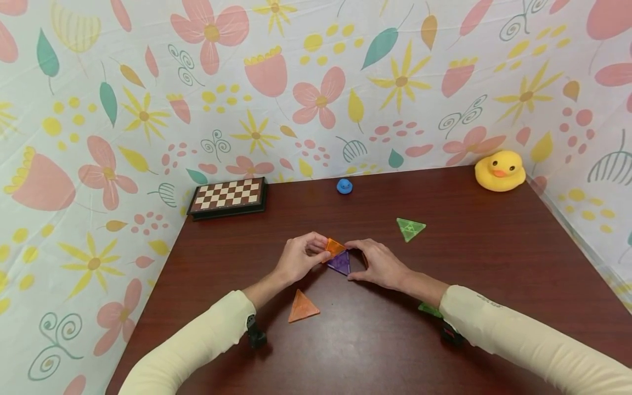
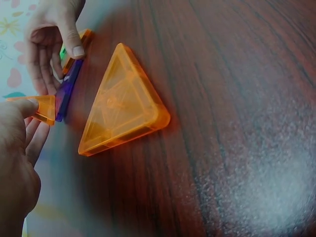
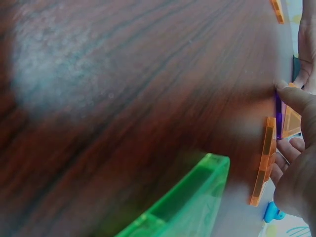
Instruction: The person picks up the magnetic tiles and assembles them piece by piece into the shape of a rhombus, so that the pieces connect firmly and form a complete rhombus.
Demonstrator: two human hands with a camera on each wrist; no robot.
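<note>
My left hand (image 1: 299,255) pinches a small orange triangular tile (image 1: 335,247) between thumb and fingers. That tile is at the upper edge of a purple triangular tile (image 1: 339,263); in the left wrist view the orange tile (image 2: 45,108) is tilted beside the purple one (image 2: 66,94). My right hand (image 1: 382,265) holds the purple tile, with the thumb at its near corner and the fingertips at its far corner. Another orange tile (image 3: 264,160) lies partly hidden beneath my right hand. In the head view a separate orange triangle (image 1: 303,307) lies near my left forearm.
One green triangle (image 1: 411,229) lies beyond my right hand; another green tile (image 1: 430,310) is partly covered by the right forearm. At the back of the table (image 1: 306,356) are a chessboard box (image 1: 228,196), a small blue toy (image 1: 344,186) and a yellow rubber duck (image 1: 500,172).
</note>
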